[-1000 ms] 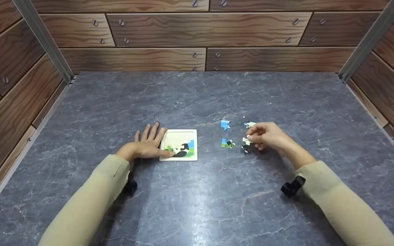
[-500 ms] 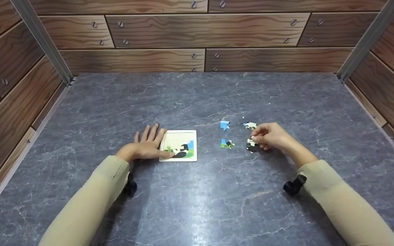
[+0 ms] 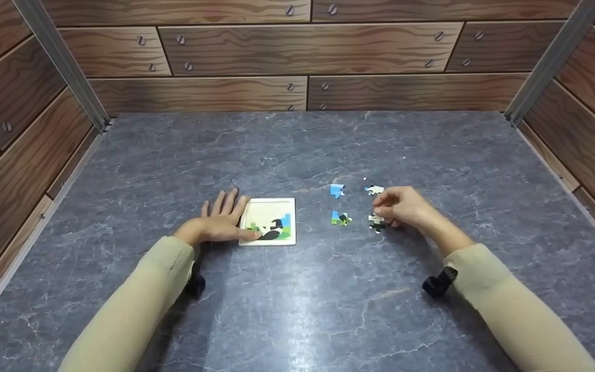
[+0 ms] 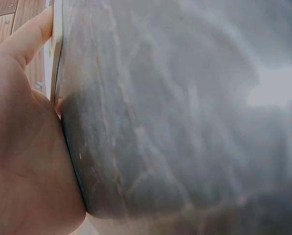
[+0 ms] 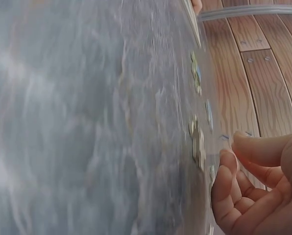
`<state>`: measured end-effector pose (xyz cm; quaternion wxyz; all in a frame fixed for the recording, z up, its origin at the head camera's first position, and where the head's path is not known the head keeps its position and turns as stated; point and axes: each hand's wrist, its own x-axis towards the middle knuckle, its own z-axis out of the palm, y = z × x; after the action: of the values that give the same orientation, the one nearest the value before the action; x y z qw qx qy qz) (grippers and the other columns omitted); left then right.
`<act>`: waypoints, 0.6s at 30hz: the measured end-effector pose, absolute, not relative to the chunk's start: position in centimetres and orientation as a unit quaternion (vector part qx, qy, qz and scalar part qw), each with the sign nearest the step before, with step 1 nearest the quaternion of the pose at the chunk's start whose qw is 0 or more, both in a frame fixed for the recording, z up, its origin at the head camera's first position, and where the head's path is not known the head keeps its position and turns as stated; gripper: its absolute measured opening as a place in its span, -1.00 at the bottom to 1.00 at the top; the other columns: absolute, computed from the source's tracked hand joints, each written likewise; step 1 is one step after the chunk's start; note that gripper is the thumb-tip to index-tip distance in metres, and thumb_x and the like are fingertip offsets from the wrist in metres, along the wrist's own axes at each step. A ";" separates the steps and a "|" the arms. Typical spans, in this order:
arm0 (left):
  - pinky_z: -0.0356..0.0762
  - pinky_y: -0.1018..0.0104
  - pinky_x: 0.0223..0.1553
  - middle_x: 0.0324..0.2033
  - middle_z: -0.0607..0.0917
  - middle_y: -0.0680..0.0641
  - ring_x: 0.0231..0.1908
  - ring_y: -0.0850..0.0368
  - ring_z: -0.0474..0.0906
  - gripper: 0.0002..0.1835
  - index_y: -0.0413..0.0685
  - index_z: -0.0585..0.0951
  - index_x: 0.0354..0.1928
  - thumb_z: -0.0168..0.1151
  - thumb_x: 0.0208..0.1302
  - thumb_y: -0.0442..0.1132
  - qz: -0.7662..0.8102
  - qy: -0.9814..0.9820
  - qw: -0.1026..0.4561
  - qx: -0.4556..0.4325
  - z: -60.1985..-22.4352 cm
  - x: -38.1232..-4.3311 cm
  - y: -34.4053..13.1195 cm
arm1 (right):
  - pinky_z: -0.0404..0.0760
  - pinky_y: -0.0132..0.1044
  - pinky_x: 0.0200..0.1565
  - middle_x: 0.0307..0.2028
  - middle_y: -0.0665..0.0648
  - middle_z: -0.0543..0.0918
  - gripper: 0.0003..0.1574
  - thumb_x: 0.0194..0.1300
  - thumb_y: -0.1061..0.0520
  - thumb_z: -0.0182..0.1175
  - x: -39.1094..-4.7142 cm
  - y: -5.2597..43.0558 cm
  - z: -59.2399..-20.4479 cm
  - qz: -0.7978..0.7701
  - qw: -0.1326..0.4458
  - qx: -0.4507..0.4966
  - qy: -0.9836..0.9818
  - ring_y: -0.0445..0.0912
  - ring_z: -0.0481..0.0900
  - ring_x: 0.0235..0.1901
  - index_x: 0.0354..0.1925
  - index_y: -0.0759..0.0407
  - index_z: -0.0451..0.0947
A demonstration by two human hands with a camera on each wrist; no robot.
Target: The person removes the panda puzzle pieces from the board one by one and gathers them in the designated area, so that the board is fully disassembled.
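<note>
My left hand (image 3: 221, 221) lies with spread, straight fingers at the left side of a square puzzle frame (image 3: 285, 205), its thumb on the lower-left part. Inside the frame, panda puzzle pieces (image 3: 270, 234) fill the lower and right part; the upper left is bare cream board. On the right, my right hand (image 3: 403, 207) has curled fingers, with thumb and index tips close together over a black-and-white puzzle piece (image 3: 376, 225). In the right wrist view a thick piece (image 5: 198, 147) lies just below the fingertips; I cannot tell whether they pinch anything.
A blue piece (image 3: 337, 190), a blue-green piece (image 3: 340, 217) and a whitish piece (image 3: 374, 190) lie between the frame and the right hand. A tiny white speck (image 3: 364, 179) lies behind them. Wood-patterned walls (image 3: 235, 93) border the grey marbled tabletop (image 3: 297, 150).
The right hand shifted the black-and-white piece a little to the right, then the piece stayed put among the others. The left hand stays on the frame. The head view tilts slightly.
</note>
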<state>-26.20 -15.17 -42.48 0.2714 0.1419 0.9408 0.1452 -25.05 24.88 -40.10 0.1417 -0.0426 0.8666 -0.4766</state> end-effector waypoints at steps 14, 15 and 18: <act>-0.63 -0.18 0.22 0.38 -0.55 -0.06 0.33 -0.07 -0.70 0.19 0.21 -0.40 0.44 -0.04 -0.03 0.55 0.144 0.940 0.275 0.141 -42.8 -26.3 -15.3 | 0.50 -0.32 -0.55 -0.45 0.10 0.56 -0.72 0.17 0.29 0.25 -24.0 20.8 -39.9 -0.500 0.155 -0.089 0.847 -0.13 0.48 -0.58 -0.16 0.44 0.53; -0.63 -0.18 0.21 0.38 -0.55 -0.06 0.33 -0.07 -0.70 0.19 0.21 -0.40 0.44 -0.04 -0.03 0.55 0.144 0.940 0.275 0.140 -42.8 -26.3 -15.3 | 0.50 -0.33 -0.55 -0.45 0.11 0.56 -0.72 0.17 0.29 0.25 -24.0 20.5 -39.9 -0.502 0.157 -0.092 0.845 -0.12 0.49 -0.58 -0.16 0.44 0.53; -0.64 -0.18 0.21 0.39 -0.54 -0.08 0.33 -0.08 -0.69 0.20 0.19 -0.39 0.44 -0.04 -0.04 0.56 0.144 0.941 0.271 0.143 -42.6 -26.2 -15.2 | 0.51 -0.31 -0.53 -0.44 0.11 0.56 -0.74 0.16 0.27 0.26 -23.9 19.7 -40.0 -0.501 0.162 -0.099 0.844 -0.11 0.50 -0.56 -0.18 0.40 0.54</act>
<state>-26.21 -15.22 -42.61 0.2714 0.1426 0.9408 0.1444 -23.94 19.73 -39.98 0.1621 -0.0993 0.8443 -0.5010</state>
